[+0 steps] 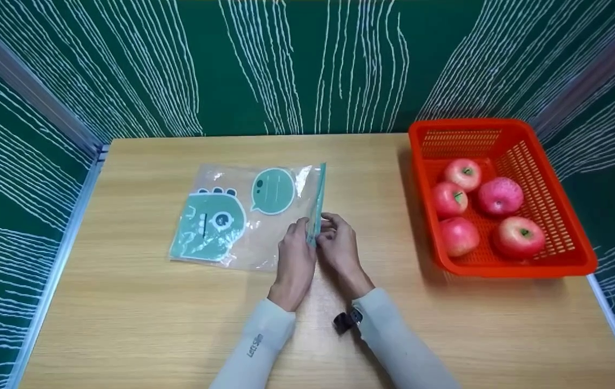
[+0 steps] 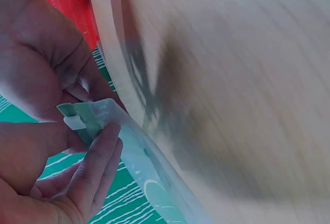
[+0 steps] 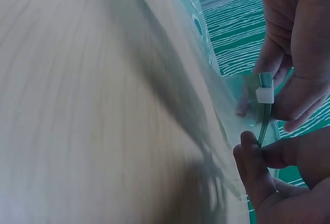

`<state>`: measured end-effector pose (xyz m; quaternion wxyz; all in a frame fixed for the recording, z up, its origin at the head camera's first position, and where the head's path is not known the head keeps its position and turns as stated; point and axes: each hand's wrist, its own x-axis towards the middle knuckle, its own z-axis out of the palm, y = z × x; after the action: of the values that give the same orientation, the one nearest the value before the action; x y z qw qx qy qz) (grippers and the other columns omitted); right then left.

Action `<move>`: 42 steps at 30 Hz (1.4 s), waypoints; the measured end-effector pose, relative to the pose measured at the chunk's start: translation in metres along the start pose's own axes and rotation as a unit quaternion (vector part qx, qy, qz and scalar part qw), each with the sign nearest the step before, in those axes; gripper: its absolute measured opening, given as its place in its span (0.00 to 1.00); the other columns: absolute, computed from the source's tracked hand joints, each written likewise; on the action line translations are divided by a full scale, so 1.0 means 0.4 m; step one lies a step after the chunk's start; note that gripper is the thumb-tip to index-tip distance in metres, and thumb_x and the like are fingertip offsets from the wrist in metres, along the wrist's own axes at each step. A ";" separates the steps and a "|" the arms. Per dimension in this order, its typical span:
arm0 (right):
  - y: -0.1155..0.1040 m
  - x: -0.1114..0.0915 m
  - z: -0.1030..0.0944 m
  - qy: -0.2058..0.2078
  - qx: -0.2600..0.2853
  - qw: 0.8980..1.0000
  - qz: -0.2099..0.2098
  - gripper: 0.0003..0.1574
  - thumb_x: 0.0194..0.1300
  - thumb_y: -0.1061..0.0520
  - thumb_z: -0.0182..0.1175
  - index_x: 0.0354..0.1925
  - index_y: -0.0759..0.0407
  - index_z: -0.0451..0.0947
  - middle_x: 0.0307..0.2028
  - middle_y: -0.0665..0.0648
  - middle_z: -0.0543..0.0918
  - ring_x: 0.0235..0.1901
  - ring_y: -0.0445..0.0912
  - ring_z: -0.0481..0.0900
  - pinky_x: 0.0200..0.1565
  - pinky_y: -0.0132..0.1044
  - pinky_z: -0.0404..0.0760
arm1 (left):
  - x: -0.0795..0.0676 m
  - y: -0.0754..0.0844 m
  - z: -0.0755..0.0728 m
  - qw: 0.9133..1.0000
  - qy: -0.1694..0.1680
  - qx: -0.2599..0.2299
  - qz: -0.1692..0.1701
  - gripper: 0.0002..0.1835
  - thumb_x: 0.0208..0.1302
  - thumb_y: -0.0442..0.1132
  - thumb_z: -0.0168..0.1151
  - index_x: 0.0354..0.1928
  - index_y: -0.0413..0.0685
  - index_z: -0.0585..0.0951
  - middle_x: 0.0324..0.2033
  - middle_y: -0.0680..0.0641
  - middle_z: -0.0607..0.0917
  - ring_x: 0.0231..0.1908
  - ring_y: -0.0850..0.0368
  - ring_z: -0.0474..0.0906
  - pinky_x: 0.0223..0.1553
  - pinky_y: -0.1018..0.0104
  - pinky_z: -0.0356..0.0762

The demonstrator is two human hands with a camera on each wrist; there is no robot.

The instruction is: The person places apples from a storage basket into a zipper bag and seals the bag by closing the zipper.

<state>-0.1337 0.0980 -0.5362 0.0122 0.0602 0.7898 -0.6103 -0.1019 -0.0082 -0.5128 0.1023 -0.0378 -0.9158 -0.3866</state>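
A clear zip bag (image 1: 253, 232) with a green cartoon print lies flat on the wooden table, its green zip strip (image 1: 318, 189) on the right side. At that strip's near end my left hand (image 1: 295, 265) pinches the bag between thumb and fingers, close to a white slider (image 2: 75, 122). My right hand (image 1: 342, 251) faces it from the other side. In the right wrist view, the right fingertips (image 3: 249, 140) pinch the green strip a little away from the slider (image 3: 265, 95). The bag's held corner is lifted off the table.
An orange-red plastic basket (image 1: 567, 216) with several apples (image 1: 518, 237) stands on the table (image 1: 140, 324) to the right. Green panels with white lines (image 1: 307, 65) enclose the table's back and sides. A black device (image 1: 344, 322) hangs at the right wrist.
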 end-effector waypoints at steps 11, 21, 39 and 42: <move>0.004 -0.009 -0.005 -0.001 -0.015 1.000 -0.015 0.30 0.60 0.79 0.56 0.61 0.73 0.78 0.48 0.70 0.88 0.44 0.58 0.90 0.47 0.45 0.91 | 0.041 -0.003 0.006 0.999 -0.020 0.026 -0.010 0.11 0.65 0.19 0.61 0.48 0.31 0.81 0.36 0.35 0.86 0.37 0.34 0.88 0.38 0.45 0.88; 0.012 -0.009 -0.009 -0.006 -0.002 1.000 -0.009 0.30 0.60 0.79 0.55 0.62 0.75 0.76 0.48 0.71 0.87 0.40 0.55 0.90 0.43 0.38 0.90 | 0.065 -0.008 -0.006 0.999 -0.029 -0.011 -0.042 0.18 0.63 0.18 0.58 0.54 0.30 0.82 0.42 0.33 0.87 0.42 0.35 0.88 0.45 0.45 0.89; 0.016 -0.006 -0.017 0.003 -0.009 1.000 0.003 0.30 0.61 0.78 0.58 0.63 0.74 0.76 0.48 0.70 0.88 0.44 0.58 0.90 0.46 0.41 0.90 | 0.069 0.005 -0.047 0.996 0.013 -0.057 -0.072 0.17 0.67 0.23 0.63 0.57 0.33 0.82 0.40 0.40 0.84 0.31 0.49 0.83 0.35 0.56 0.87; 0.015 -0.008 -0.019 0.004 -0.006 1.000 0.007 0.30 0.62 0.77 0.59 0.63 0.73 0.76 0.49 0.71 0.87 0.45 0.59 0.90 0.47 0.42 0.90 | 0.067 0.005 -0.051 0.995 0.025 -0.063 -0.068 0.16 0.67 0.23 0.63 0.56 0.33 0.83 0.40 0.40 0.84 0.29 0.52 0.83 0.32 0.58 0.86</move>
<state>-0.1294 0.1067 -0.5398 0.0141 0.0680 0.7930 -0.6053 -0.1245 -0.0216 -0.4917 0.0961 0.0276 -0.8874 -0.4501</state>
